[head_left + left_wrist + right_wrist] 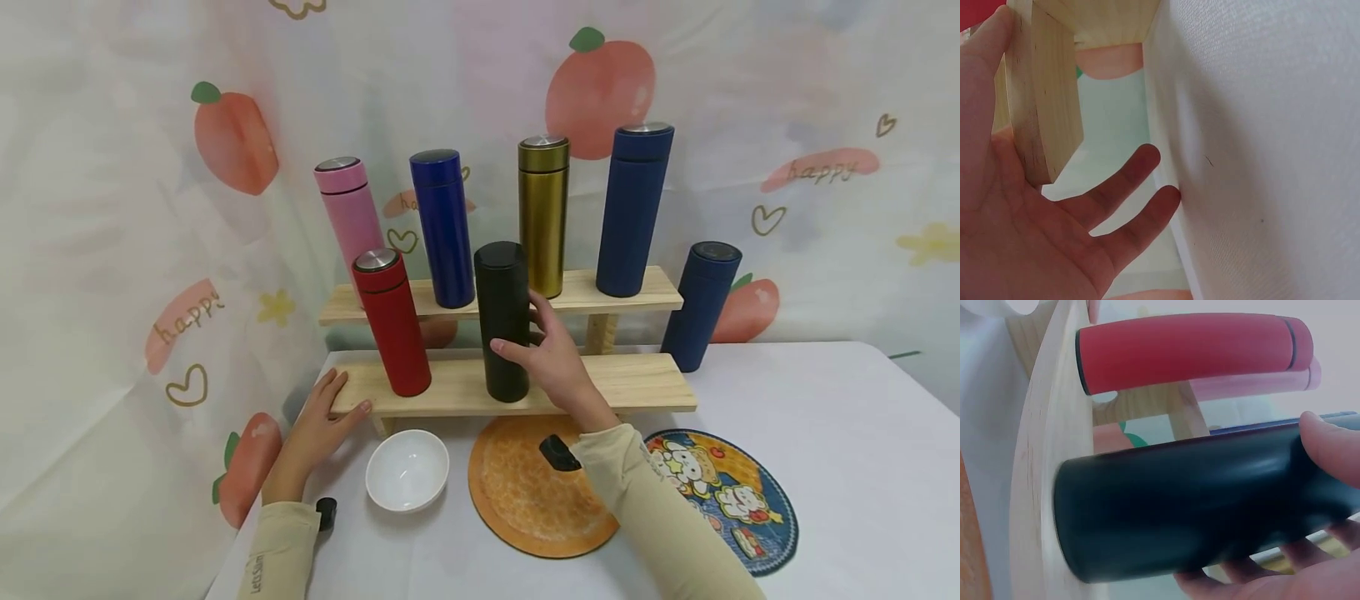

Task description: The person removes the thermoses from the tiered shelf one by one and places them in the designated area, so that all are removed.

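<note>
My right hand (555,354) grips a black thermos flask (504,325), thumb on its near side and fingers round its right side. The flask is upright on the lower wooden shelf (450,385); in the right wrist view its base is right at the board. My left hand (318,425) rests at the left end of that shelf. In the left wrist view its thumb touches the board (1038,94) and two fairly straight fingers (1138,228) spread below it. A red flask (393,325) stands between the hands on the same shelf.
On the upper shelf (577,287) stand pink (348,208), blue (442,229), gold (543,221) and navy (636,212) flasks. Another navy flask (700,308) is right of the rack. In front lie a white bowl (407,471), an orange round mat (517,500) and a cartoon mat (765,492).
</note>
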### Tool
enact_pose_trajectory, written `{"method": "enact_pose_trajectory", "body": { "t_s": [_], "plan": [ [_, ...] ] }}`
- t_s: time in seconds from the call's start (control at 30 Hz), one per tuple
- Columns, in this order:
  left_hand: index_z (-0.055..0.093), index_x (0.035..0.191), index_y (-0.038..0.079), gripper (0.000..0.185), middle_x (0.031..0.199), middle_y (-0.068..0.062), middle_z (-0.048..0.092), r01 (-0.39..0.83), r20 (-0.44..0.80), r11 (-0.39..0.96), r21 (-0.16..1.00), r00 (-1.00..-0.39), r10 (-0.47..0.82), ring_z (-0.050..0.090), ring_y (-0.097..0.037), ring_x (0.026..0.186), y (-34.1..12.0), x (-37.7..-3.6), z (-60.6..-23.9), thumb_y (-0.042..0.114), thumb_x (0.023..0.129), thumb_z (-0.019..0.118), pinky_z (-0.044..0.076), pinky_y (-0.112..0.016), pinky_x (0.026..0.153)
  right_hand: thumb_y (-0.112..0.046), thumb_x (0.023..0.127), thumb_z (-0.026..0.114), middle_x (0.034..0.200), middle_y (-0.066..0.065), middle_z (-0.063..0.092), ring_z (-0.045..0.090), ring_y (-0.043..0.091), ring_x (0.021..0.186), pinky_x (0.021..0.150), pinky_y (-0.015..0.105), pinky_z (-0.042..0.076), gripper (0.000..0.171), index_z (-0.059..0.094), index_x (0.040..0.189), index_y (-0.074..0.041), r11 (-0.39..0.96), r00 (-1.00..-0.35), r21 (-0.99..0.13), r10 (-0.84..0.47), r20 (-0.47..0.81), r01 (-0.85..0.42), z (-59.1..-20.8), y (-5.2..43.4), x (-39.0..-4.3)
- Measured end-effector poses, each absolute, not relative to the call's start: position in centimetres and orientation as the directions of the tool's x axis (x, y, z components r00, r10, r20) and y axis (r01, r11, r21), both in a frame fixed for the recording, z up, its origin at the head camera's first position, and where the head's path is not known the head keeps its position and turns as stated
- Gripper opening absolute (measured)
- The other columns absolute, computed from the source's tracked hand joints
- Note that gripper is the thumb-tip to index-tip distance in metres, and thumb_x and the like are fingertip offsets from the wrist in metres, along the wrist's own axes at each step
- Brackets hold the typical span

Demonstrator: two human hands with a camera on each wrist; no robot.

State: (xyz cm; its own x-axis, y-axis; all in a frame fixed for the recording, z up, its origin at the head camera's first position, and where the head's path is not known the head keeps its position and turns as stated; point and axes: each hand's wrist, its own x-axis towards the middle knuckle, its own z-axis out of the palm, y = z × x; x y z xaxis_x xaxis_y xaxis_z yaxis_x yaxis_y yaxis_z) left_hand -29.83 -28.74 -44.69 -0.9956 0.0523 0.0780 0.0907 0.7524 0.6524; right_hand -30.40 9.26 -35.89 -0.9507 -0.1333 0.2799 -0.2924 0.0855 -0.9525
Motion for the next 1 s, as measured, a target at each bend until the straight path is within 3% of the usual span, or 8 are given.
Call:
{"method": "enact_pose_trajectory", "body": {
  "t_s": [0.33,0.67,1.0],
  "plan": [
    [0.024,0.17,0.005,0.091,0.178,-0.018,0.008,0.088,0.081,0.756,0.649,-0.996,0.046,0.011,-0.047,0.161,-29.6,-29.5,-44.9,0.052,0.104,0.065,0.019,-0.067,0.125,-0.017,0.094,0.083,0.16,0.02,0.045,0.055,0.05,0.135,0.109,0.068,0.045,0.087,0.036,0.168,-0.018,0.165,-0.932,-0.918,-0.101,0.348,-0.361,-36.1,11.0,-29.4],
    [0.027,0.168,0.001,0.087,0.177,-0.021,0.009,0.125,0.113,0.735,0.667,-0.991,0.066,0.013,-0.049,0.16,-29.1,-29.4,-45.4,0.044,0.105,0.067,0.017,-0.066,0.126,-0.015,0.099,0.079,0.163,0.02,0.042,0.049,0.05,0.142,0.111,0.068,0.044,0.085,0.031,0.17,-0.019,0.172,-0.928,-0.912,-0.066,0.367,-0.373,-35.3,14.7,-27.9],
    [0.026,0.168,0.002,0.089,0.177,-0.02,0.009,0.125,0.111,0.745,0.655,-0.991,0.069,0.014,-0.05,0.159,-29.1,-29.8,-45.2,0.049,0.104,0.066,0.019,-0.068,0.124,-0.012,0.098,0.079,0.163,0.023,0.042,0.048,0.054,0.143,0.108,0.072,0.042,0.089,0.028,0.17,-0.016,0.231,-0.916,-0.894,0.032,0.401,-0.383,-34.4,18.9,-26.3]
  ]
}}
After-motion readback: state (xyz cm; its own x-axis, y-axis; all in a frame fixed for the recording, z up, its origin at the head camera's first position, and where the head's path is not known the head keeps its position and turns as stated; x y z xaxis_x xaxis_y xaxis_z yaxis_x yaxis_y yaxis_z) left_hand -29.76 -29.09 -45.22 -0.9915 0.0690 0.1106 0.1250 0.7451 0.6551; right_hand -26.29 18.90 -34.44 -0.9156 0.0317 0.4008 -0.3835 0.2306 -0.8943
